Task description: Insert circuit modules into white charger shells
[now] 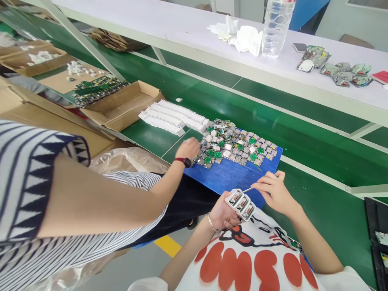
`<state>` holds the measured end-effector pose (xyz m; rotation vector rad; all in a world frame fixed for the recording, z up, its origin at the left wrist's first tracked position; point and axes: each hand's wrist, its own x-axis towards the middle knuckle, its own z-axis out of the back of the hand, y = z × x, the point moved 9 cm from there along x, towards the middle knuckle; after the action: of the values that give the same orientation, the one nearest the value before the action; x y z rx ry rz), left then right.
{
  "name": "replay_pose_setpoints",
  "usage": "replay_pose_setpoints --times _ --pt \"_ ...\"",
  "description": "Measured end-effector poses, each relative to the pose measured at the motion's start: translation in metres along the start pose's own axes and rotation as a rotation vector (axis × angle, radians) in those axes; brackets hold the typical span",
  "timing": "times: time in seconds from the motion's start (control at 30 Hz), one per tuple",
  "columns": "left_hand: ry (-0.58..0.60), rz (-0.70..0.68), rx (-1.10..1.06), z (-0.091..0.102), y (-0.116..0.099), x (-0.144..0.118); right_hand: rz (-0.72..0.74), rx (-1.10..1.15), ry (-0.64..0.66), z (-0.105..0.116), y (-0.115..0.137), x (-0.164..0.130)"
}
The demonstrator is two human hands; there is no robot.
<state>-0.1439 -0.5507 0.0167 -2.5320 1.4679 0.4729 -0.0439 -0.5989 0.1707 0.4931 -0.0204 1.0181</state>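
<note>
My left hand [223, 213] is wrapped round a row of three white plastic housings [241, 205], held close to my body. Inside each opening, small parts with red and metal bits show. My right hand [274, 192] pinches a thin grey rod-like tool [247, 190], whose tip reaches to the rim of the upper-left housing; I cannot make out its exact kind. Beyond my hands, a pile of small circuit boards [239, 146] in green and grey lies on a blue mat [212, 176].
At my left a co-worker's hand [188, 148] with a dark watch touches the board pile. Behind it lie rows of white housings [169, 117] and a cardboard tray [121, 107]. A raised white shelf [194, 36] carries a plastic bottle [277, 28], tissues and more boards.
</note>
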Motion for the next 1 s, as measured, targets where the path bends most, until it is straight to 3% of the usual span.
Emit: replay_pose_setpoints --times 0.27,0.37,0.43,0.53,0.6,0.67,0.77,0.87,0.93,1.0 --pt "-0.03 0.004 -0.065 0.001 0.003 0.0 0.04 -0.035 0.039 -0.009 0.004 0.006" --pt "-0.027 0.017 -0.056 0.0 0.004 -0.001 -0.04 0.064 0.016 -0.005 -0.016 -0.003" --pt "-0.048 -0.034 -0.055 0.001 0.0 -0.002 -0.252 0.131 -0.091 -0.003 -0.057 -0.023" --pt "-0.117 -0.199 -0.044 0.006 -0.014 -0.003 -0.765 0.124 -0.366 -0.013 -0.138 -0.093" --pt "-0.163 -0.299 -0.018 0.008 -0.026 -0.001 -0.971 0.092 -0.47 -0.035 -0.169 -0.14" --pt "-0.198 -0.367 0.043 0.007 -0.037 0.005 -1.068 0.089 -0.52 -0.06 -0.183 -0.171" --pt "-0.273 -0.437 0.262 0.003 -0.056 0.021 -1.132 0.141 -0.559 -0.081 -0.184 -0.183" --pt "-0.358 -0.465 0.461 0.001 -0.072 0.043 -1.095 0.276 -0.542 -0.076 -0.17 -0.16" --pt "-0.385 -0.432 0.545 0.0 -0.076 0.059 -0.973 0.513 -0.408 -0.074 -0.154 -0.129" --pt "-0.406 -0.364 0.652 0.0 -0.074 0.074 -0.84 0.795 -0.187 -0.078 -0.133 -0.102"
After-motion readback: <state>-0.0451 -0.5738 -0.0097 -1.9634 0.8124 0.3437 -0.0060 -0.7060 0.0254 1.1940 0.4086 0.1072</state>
